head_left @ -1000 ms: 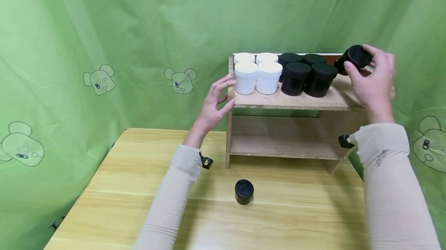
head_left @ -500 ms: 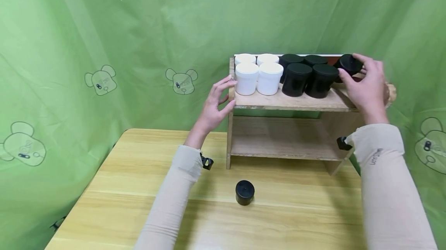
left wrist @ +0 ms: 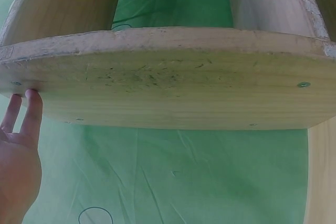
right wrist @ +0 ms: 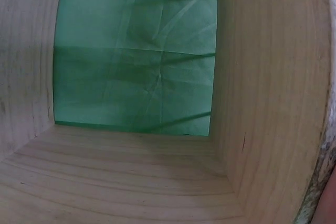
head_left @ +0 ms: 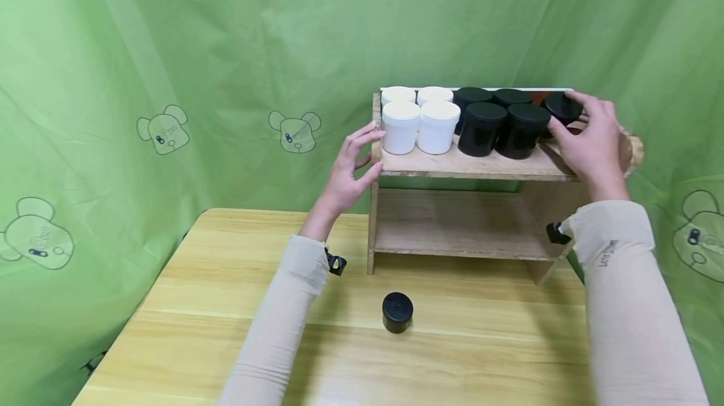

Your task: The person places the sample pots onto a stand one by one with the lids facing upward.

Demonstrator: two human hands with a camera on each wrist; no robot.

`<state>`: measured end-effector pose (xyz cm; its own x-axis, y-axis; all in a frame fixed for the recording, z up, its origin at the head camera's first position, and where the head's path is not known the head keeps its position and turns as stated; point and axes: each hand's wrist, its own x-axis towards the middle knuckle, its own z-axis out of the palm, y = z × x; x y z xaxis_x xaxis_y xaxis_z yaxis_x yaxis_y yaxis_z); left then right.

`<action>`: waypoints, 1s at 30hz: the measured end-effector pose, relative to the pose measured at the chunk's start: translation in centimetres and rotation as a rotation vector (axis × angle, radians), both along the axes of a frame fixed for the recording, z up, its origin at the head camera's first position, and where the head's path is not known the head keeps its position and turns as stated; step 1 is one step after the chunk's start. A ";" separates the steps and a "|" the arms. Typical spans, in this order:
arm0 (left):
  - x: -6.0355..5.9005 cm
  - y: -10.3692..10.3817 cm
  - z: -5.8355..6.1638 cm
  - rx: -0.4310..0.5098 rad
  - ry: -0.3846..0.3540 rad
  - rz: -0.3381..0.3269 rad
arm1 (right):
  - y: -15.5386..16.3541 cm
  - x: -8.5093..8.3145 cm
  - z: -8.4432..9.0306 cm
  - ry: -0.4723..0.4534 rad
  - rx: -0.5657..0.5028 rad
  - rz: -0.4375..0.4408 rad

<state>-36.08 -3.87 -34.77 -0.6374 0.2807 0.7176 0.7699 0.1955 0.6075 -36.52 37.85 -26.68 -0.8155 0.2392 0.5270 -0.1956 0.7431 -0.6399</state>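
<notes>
Black jar going onto the top shelf

My right hand [head_left: 588, 142] grips the black jar [head_left: 561, 108] at one o'clock, upright; my left hand [head_left: 352, 167], fingers loose, steadies the shelf [head_left: 475, 164].

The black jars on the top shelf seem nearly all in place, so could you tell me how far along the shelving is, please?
Done: four white jars and four black jars stand on the shelf. In hand: the right hand grips a fifth black jar at the shelf's right end, while the left hand touches the shelf's left edge. Left: one small black jar sits on the table.
</notes>
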 end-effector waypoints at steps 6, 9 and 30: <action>0.1 0.0 0.1 -0.013 0.002 0.010 | 0.2 -0.1 0.0 -0.014 0.013 0.004; 0.0 0.0 0.1 -0.013 0.002 0.010 | 0.2 -0.2 0.0 -0.031 0.021 0.011; 0.1 -0.1 0.0 -0.013 -0.003 0.013 | 0.4 -0.2 0.3 -0.151 0.058 0.083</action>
<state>-36.00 -3.96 -34.74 -0.6430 0.2813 0.7123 0.7656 0.2135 0.6068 -36.67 38.25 -26.36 -0.9020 0.1410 0.4080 -0.1625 0.7648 -0.6235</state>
